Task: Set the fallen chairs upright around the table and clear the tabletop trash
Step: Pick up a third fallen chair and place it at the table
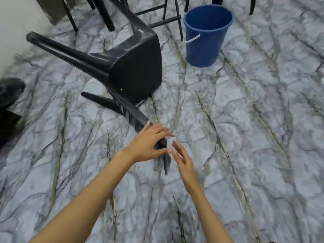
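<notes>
A black plastic chair (135,74) lies tipped on the marble-patterned floor, its legs pointing left and up, its backrest stretching toward me. My left hand (149,142) hovers over the top edge of the backrest with fingers spread, touching or nearly touching it. My right hand (182,158) is just to the right of that edge, fingers apart, holding nothing. The tabletop and its trash are out of view.
A blue plastic bucket (206,35) with a white cord handle stands upright beyond the chair. Black metal legs of a table or chairs (168,13) cross the top. A white wall (14,32) rises at the left, with dark objects (8,95) at its foot.
</notes>
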